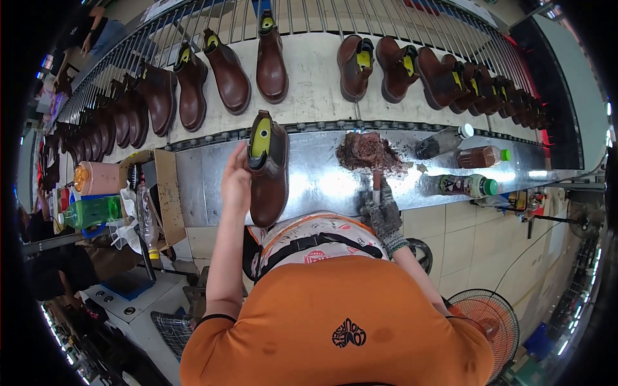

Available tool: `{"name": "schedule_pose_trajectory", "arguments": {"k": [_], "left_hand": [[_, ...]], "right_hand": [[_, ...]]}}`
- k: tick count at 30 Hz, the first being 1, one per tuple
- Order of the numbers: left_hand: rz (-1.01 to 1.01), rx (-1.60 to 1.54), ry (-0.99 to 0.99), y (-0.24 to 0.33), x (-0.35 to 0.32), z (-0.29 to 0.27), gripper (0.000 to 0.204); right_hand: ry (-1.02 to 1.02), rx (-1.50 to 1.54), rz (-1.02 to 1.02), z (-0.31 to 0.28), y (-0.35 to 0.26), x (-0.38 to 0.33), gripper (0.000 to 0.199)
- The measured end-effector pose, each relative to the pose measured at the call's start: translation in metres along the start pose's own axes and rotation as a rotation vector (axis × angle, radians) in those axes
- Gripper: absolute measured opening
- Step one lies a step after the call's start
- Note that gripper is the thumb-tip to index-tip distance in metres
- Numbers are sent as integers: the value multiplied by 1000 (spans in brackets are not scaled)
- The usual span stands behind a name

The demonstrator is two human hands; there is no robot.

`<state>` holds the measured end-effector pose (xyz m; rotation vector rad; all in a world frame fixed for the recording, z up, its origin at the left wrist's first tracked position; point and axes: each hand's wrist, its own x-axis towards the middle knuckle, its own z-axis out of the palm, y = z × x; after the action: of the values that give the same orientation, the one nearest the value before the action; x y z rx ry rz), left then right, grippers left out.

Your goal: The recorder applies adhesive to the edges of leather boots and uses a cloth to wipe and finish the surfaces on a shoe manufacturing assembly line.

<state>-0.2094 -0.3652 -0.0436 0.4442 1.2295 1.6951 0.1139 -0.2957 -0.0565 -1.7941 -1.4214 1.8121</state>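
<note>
My bare left hand [236, 183] grips a dark brown ankle boot [271, 193] at its side, near the shaft. The boot's toe points toward me, and a yellow-green insole shows in its opening. In a grey knitted, stained glove, my right hand [382, 215] is closed round a short stick-like brown handle [376, 181]. The handle's far end reaches the edge of a dark brown crumbly heap [368, 153] on the metal ledge [312, 180]. What tip the tool has cannot be made out.
Brown boots [222, 77] line the pale conveyor [309, 77] beyond the ledge, several on each side. Bottles [479, 156] lie and stand at the ledge's right. A cardboard box [168, 193], pink tub [96, 178] and green bottle [90, 211] are at left. A fan [486, 321] stands behind at right.
</note>
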Motion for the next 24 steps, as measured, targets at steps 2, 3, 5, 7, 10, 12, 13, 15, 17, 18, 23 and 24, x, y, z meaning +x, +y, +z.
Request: {"name": "schedule_pose_trajectory", "arguments": {"k": [2,3,5,7,10,12,13,15,17,18,23,24], "left_hand": [[4,-39,6,20,18,9,47],[12,-76,20,25,30,12,44],[-39,32,-56,25,58,13,49],[-137,150,-267,16,88,8,66],[-204,294,-339,12,112,17,67],[-184,328,-323,11,115,24,67],[-164,367,-342,14,113,29,68],[-79,350,-369,21,99,29,70],[29,200,-461,45,72,31,71],[148,164,-545,53,65,29,71],[479,165,-679,73,30,38,71],[526,144,-693,73,28,38,72]], "right_hand": [[86,-182,-222,1,38,9,59],[163,-364,-447,-1,55,14,60],[192,-450,-572,-3,60,12,62],[224,-191,-431,-4,47,1,61],[93,123,-357,0,28,-11,61],[-42,285,-331,0,39,-7,61],[-103,395,-357,0,57,1,61],[57,61,-303,-6,73,10,60],[106,19,-349,-10,51,-18,62],[59,309,-328,-7,40,-25,63],[75,189,-383,3,13,-19,65],[75,159,-288,0,15,-20,64]]}}
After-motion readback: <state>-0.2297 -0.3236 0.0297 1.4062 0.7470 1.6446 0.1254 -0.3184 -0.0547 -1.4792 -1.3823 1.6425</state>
